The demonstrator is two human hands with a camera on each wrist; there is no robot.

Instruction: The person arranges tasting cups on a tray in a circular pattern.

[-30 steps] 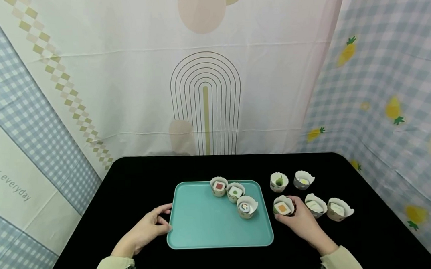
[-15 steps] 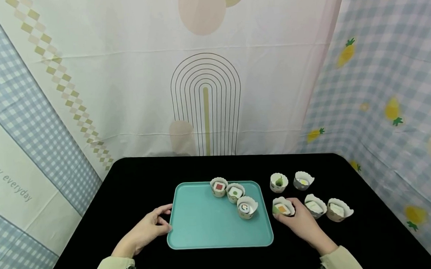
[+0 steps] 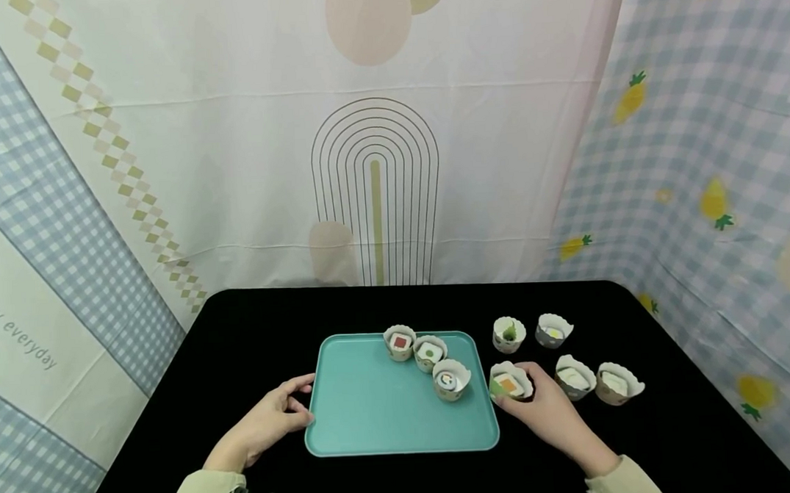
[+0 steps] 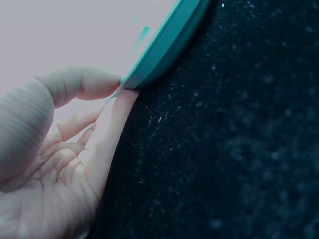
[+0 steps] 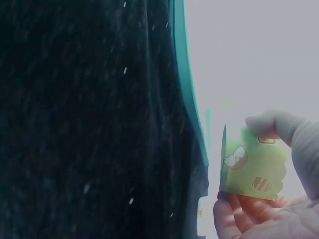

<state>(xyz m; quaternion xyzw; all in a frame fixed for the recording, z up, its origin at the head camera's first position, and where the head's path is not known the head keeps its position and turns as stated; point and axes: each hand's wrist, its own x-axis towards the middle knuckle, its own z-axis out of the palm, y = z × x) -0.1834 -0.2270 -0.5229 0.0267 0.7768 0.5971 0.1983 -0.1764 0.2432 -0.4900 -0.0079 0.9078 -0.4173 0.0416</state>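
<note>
My right hand [image 3: 550, 405] grips a paper baking cup [image 5: 254, 169] by its side, thumb on one side and fingers on the other. In the head view this cup sits at the tray's right edge and holds a white piece with an orange square [image 3: 509, 384]. In the left wrist view, my left hand [image 4: 65, 154] pinches the rim of the turquoise tray [image 3: 369, 417] between thumb and fingertip, at the tray's left side. Three paper cups stand on the tray toward its back right: one with a red square [image 3: 401, 342], one with a green dot [image 3: 430, 354], one with a round piece [image 3: 447, 381].
Right of the tray, several filled paper cups stand on the black table [image 3: 259, 318]: a back pair, a cup with a green shape [image 3: 508, 333] and a grey one [image 3: 552, 331], and two [image 3: 575, 379] beside my right hand. Patterned curtains [image 3: 497, 161] hang behind.
My right hand has moved left with its cup, from beside the other cups to the tray's right edge. My left hand and the tray have stayed in place.
</note>
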